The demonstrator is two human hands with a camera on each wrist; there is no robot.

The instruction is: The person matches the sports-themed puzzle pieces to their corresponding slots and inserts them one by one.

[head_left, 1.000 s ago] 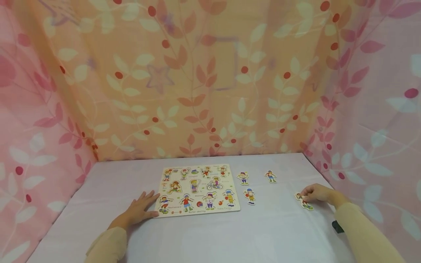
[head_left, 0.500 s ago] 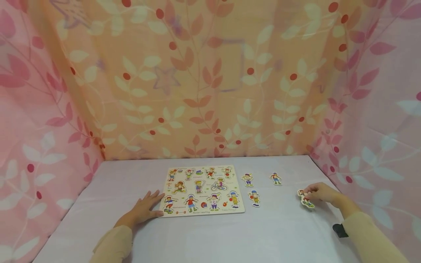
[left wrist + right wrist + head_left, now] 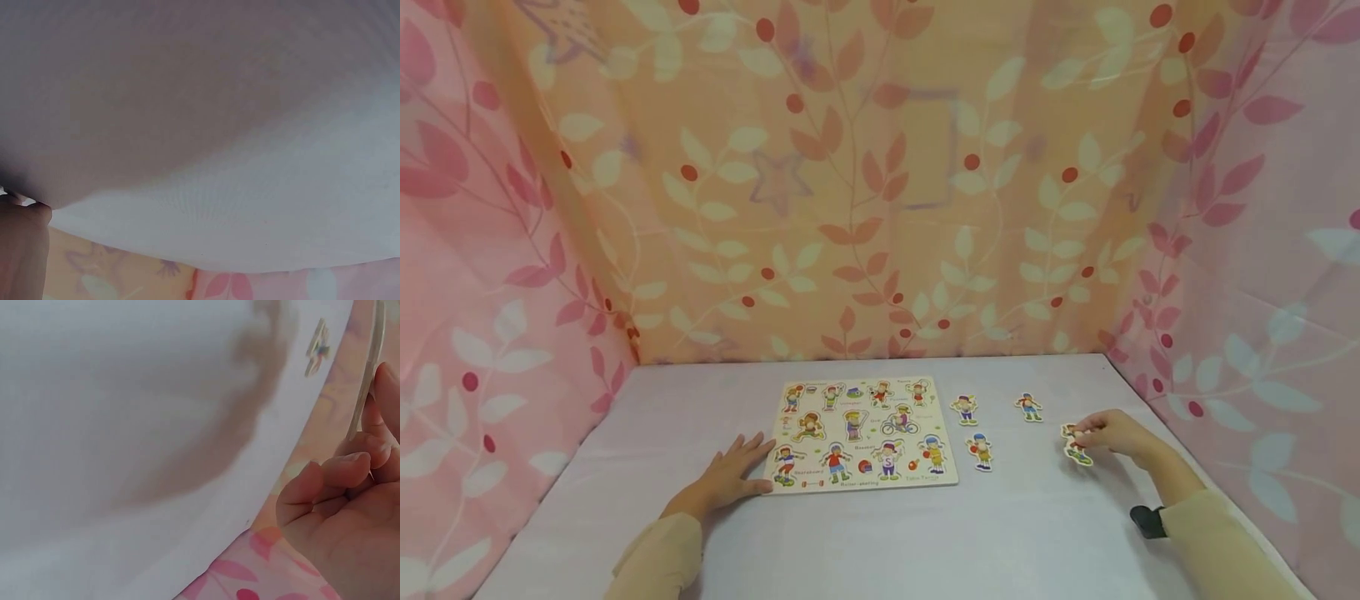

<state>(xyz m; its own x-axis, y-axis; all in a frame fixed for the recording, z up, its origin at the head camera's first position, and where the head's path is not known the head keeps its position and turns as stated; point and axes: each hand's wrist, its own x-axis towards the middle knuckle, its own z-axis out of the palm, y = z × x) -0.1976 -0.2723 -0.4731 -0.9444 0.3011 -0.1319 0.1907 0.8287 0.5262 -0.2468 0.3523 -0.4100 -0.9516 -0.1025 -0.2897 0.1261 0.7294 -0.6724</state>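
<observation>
In the head view my right hand (image 3: pixel 1116 435) pinches a flat skateboarder puzzle piece (image 3: pixel 1077 446) between thumb and fingers, at the right of the table. The right wrist view shows that piece (image 3: pixel 367 378) edge-on in the curled right fingers, raised off the cloth. My left hand (image 3: pixel 733 477) lies with spread fingers at the left edge of the puzzle board (image 3: pixel 880 442), which is printed with figures playing sports. Only a bit of the left hand (image 3: pixel 24 240) shows in the left wrist view.
Between board and right hand lie a purple-capped figure piece (image 3: pixel 965 409), a blue-helmeted piece with a red ball (image 3: pixel 979 452) and a roller-skater piece (image 3: pixel 1028 407). A black object (image 3: pixel 1147 522) sits at the right cuff. Patterned curtains (image 3: pixel 850 208) enclose the white table (image 3: pixel 865 550).
My right hand has lifted the skateboarder piece and carried it a little to the left. The left hand stays at the board. The head view has shifted slightly.
</observation>
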